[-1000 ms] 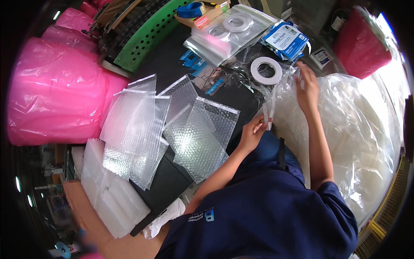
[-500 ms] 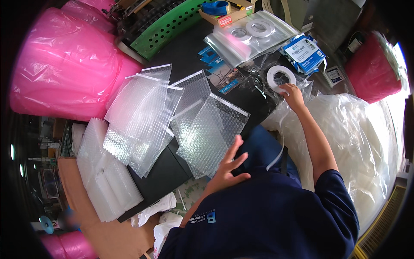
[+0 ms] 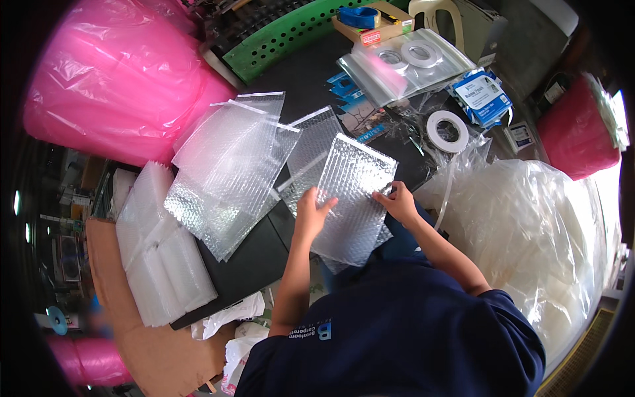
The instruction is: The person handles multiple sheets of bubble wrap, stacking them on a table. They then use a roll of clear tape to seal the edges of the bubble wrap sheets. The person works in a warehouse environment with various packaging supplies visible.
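A clear bubble wrap pouch (image 3: 354,215) lies tilted before me, a white strip along its upper edge. My left hand (image 3: 311,215) grips its left edge with the thumb over the front. On the opposite edge, my right hand (image 3: 398,202) pinches the pouch between thumb and fingers. Another bubble pouch (image 3: 312,135) lies partly hidden behind it. Farther left, several overlapping bubble pouches (image 3: 228,172) are spread on the black table (image 3: 261,255). Beyond my right hand rests a white tape roll (image 3: 432,132), a loose strip hanging from it toward me.
Folded bubble wrap (image 3: 159,264) sits at the table's left edge, by a cardboard sheet (image 3: 109,291). Big pink wrapped bundles (image 3: 119,79) stand at far left. Clear plastic sheeting (image 3: 516,225) bulges at right. Clear film (image 3: 456,56), blue-and-white packets (image 3: 481,92) and a cardboard box (image 3: 390,23) lie at the back.
My right hand has left the tape roll and moved left onto the pouch. My left hand, spread before, has closed on the pouch's other edge. The pouch is now lifted and tilted.
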The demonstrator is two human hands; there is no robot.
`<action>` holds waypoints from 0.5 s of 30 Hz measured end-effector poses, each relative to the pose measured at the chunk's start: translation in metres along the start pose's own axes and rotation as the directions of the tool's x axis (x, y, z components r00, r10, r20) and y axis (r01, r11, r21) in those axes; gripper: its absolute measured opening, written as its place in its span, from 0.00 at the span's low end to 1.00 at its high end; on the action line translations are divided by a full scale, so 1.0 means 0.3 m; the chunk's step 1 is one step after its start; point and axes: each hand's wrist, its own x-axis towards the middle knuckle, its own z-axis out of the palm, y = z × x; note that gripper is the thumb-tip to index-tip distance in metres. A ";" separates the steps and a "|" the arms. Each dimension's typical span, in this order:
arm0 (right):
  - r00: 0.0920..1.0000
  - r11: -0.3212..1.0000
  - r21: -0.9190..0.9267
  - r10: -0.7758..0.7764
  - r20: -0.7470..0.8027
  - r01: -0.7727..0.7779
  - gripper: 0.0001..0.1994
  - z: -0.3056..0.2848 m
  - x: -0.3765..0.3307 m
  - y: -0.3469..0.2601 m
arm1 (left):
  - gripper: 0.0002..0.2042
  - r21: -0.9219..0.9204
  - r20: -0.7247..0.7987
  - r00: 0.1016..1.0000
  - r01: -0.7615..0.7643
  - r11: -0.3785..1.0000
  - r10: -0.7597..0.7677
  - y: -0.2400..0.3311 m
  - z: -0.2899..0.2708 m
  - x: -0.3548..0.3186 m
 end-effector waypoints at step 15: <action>0.935 0.324 0.918 -0.189 0.300 -0.229 0.10 -0.366 0.101 -0.124 | 0.27 -0.355 0.016 0.980 0.191 0.915 -0.198 -0.067 0.006 0.201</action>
